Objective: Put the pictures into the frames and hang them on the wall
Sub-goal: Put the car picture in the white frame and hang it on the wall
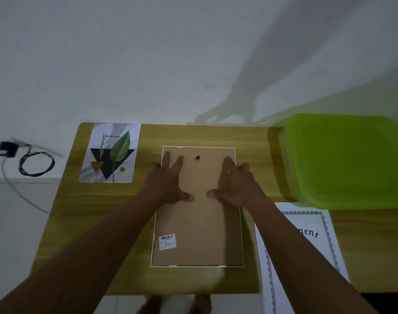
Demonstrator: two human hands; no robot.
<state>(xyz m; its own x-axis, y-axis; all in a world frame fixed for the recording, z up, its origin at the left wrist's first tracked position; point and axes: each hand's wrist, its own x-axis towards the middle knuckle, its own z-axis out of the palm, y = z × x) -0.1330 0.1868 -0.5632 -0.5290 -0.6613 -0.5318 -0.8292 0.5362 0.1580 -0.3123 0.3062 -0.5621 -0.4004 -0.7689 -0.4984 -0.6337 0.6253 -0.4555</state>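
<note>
Grip: left hand [168, 185] and right hand [235, 186] lie flat, fingers spread, pressing the frame [196, 223] face-down at the counter [64, 218] centre. Leaf picture [109, 152] occupies the far-left corner; certificate [306, 257] overhangs the near-right edge.

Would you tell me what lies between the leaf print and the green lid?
In the head view, the face-down frame lies between the leaf print and green lid.

Frame [196, 211] lies between print [110, 152] and certificate [306, 245].

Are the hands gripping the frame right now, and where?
Nothing gripped: left hand and right hand lie flat on the frame's backing board, upper half.
</note>
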